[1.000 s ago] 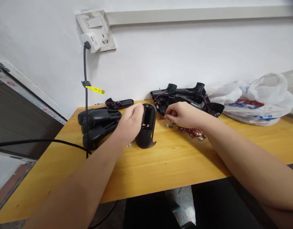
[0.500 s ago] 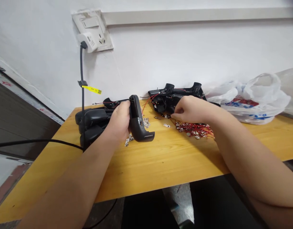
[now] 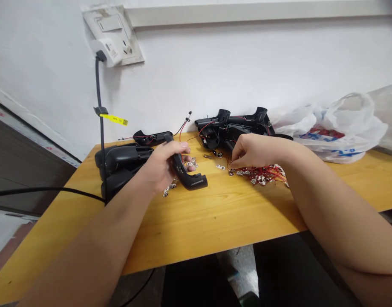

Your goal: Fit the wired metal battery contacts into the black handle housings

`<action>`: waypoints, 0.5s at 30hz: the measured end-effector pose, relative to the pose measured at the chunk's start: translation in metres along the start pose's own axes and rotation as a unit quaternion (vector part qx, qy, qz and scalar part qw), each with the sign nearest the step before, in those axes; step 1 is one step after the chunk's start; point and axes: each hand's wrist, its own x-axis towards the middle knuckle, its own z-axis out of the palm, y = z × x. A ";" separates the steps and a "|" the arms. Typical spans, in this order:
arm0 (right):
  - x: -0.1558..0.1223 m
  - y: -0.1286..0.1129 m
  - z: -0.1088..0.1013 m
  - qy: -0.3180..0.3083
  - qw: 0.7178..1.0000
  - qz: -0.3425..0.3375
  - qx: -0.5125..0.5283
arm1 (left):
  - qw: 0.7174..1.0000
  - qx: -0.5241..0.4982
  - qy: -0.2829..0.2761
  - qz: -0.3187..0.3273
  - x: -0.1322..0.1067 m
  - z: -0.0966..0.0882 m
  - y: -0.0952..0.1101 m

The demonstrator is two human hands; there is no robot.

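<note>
My left hand (image 3: 162,164) is wrapped round a curved black plastic housing (image 3: 192,181) with small white lettering near its lower end. A thin red wire with a small black end piece (image 3: 188,119) rises behind that hand. My right hand (image 3: 250,151) is pinched, its fingertips down by the wood tabletop at a small part that I cannot make out clearly. Just right of those fingertips lies a heap of red wires (image 3: 268,174) with small metal pieces. Loose silvery pieces (image 3: 220,166) are scattered between my hands, and a few more (image 3: 169,187) lie below my left hand.
Black housings (image 3: 125,157) are stacked at the left, and more housings (image 3: 231,123) with wires lie against the wall. A white plastic bag (image 3: 346,140) stands at the right. A black cable (image 3: 102,140) hangs from the wall socket (image 3: 114,34) across the table's left side.
My left hand has turned the housing, so its open inner side no longer faces me and its outer side shows. My right hand's fingertips have moved slightly lower, towards the red wires.
</note>
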 end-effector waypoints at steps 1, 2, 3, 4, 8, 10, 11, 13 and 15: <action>-0.001 -0.001 -0.001 0.015 1.000 -0.010 0.006 | 1.000 0.005 -0.002 -0.002 0.001 -0.001 -0.001; -0.002 -0.002 -0.003 0.033 0.999 -0.021 0.015 | 1.000 0.003 0.000 -0.004 0.001 -0.003 -0.002; -0.003 -0.003 -0.004 0.052 0.998 -0.035 0.024 | 1.000 -0.009 0.003 -0.007 0.002 -0.003 -0.003; -0.004 -0.005 -0.004 0.071 0.996 -0.050 0.032 | 0.999 -0.029 0.006 -0.013 0.002 -0.003 -0.003; -0.010 -0.018 -0.001 0.168 0.974 -0.129 0.079 | 0.996 -0.081 0.010 -0.038 0.000 0.000 -0.001; -0.013 -0.027 0.006 0.205 0.958 -0.170 0.108 | 0.998 -0.050 -0.007 -0.049 -0.001 0.000 -0.001; -0.014 -0.032 0.010 0.214 0.952 -0.185 0.115 | 0.998 -0.028 -0.019 -0.056 -0.001 0.000 -0.002; -0.015 -0.042 0.019 0.220 0.947 -0.208 0.106 | 0.996 0.017 -0.037 -0.082 -0.001 0.000 -0.004; -0.012 -0.048 0.029 0.223 0.945 -0.230 0.072 | 0.992 0.058 -0.052 -0.094 -0.001 0.000 -0.006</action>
